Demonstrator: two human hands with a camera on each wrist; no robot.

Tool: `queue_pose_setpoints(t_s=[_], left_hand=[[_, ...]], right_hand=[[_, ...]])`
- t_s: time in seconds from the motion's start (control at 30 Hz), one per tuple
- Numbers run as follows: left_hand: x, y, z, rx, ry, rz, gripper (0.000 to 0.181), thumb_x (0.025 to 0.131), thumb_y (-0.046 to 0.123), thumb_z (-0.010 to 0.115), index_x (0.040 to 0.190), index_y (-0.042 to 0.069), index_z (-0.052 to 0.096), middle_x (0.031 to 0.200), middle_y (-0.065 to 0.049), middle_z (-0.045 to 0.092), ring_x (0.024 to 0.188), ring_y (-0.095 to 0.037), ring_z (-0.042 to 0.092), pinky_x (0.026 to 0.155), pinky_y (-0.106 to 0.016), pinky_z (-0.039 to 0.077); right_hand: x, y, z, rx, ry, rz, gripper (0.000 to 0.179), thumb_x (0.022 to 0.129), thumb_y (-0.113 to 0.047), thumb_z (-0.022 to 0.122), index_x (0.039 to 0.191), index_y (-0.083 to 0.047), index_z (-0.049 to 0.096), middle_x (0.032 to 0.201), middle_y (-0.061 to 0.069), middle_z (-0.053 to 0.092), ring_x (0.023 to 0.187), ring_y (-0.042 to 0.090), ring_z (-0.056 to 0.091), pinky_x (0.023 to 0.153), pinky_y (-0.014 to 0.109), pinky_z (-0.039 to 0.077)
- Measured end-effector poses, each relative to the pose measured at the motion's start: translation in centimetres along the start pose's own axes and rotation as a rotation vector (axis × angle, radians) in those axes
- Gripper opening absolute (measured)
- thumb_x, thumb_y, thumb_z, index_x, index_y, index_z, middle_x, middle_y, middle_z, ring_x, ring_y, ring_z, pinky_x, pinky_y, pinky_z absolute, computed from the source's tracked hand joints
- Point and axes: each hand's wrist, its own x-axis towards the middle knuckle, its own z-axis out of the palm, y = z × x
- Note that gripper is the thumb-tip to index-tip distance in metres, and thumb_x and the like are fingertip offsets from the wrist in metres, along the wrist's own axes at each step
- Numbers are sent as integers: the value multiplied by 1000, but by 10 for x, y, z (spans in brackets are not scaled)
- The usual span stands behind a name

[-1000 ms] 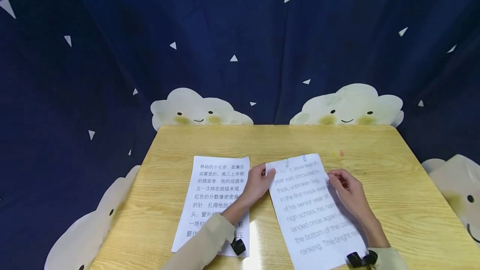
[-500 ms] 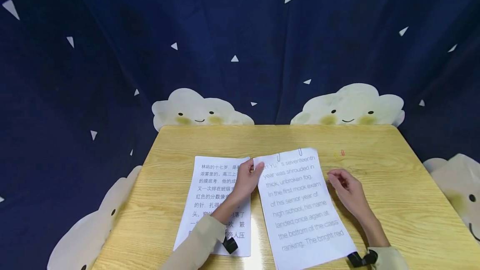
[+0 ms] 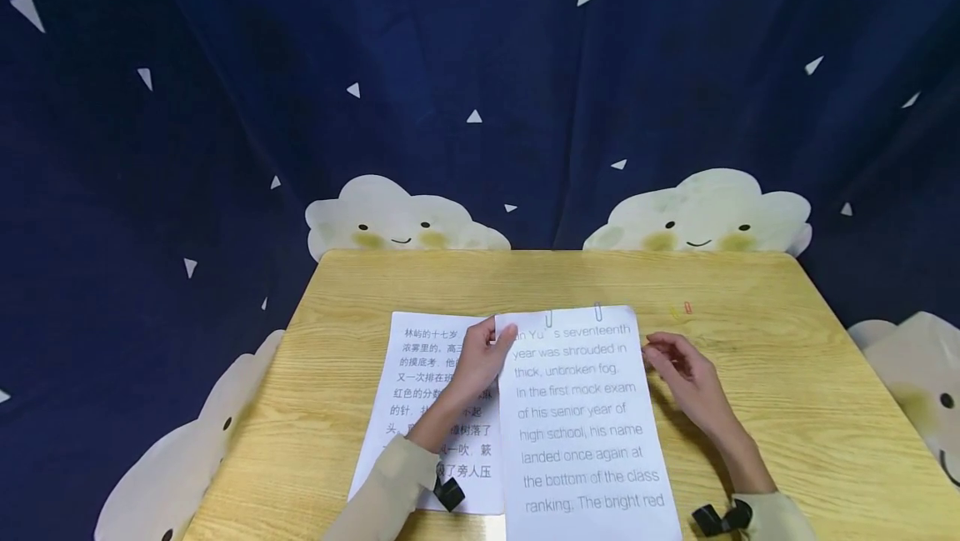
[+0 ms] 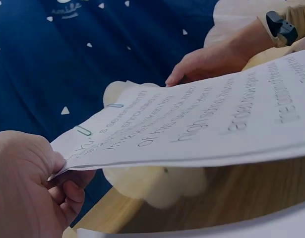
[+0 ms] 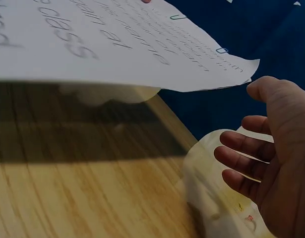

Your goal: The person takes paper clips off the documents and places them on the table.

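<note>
My left hand pinches the upper left corner of some sheets of paper printed with English text. A green paper clip and a blue paper clip sit on their top edge. In the left wrist view the sheets are raised above the table. Close to their upper right edge is my right hand, its fingers loosely bent and holding nothing. Its thumb is near the paper's corner in the right wrist view, with a small gap. Beneath my left forearm lies a paper stack with Chinese text, partly hidden.
A red paper clip and a yellow paper clip lie on the wooden table, behind my right hand. A dark blue curtain hangs at the back, with white cloud shapes along the table's edges.
My left hand has carried the clipped sheets leftward, and they have turned from slanted to nearly straight, now overlapping the Chinese-text stack's right edge. My right hand has shifted slightly left.
</note>
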Motion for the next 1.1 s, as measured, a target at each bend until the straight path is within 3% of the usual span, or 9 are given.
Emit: queue_pose_setpoints(t_s=[0.2,0.33,0.5,0.7,0.87,1.1], left_hand=[[1,-2,-11,29,1,-9,28,99,32,58,114,11,68,87,-10,69,62,-21,68,53,-29,56],[1,-1,-15,34,-7,1,28,99,33,57,115,12,67,87,-10,69,63,-21,67,55,-27,56],[1,1,-19,34,8,5,29,99,33,56,116,12,67,86,-10,69,62,-20,67,56,-27,55],[3,1,-20,37,22,-13,30,99,36,56,117,14,66,85,-9,69,62,-21,67,55,-26,54],[4,0,-20,34,31,-13,31,99,36,56,117,13,66,85,-9,70,63,-20,67,57,-26,54],[5,2,-23,17,36,-38,29,100,30,54,119,11,66,86,-13,70,61,-19,66,56,-24,53]], right_hand=[[2,-7,1,-25,-7,0,22,101,-12,53,121,-2,58,109,21,66,88,4,63,66,20,52],[6,0,3,-40,6,-28,21,100,-11,55,120,-5,60,104,16,67,85,12,64,65,24,52],[16,15,7,-66,1,-51,23,100,-16,56,121,-7,61,103,7,67,88,24,62,70,21,49],[27,15,11,16,-32,-38,27,106,-23,44,121,-8,61,105,5,67,92,28,65,78,25,55],[36,4,15,12,-49,-63,28,107,-19,40,123,-8,60,101,5,67,89,24,64,79,22,52],[48,-37,22,7,-45,-80,24,103,-10,49,119,4,60,96,15,67,86,24,61,73,16,48]])
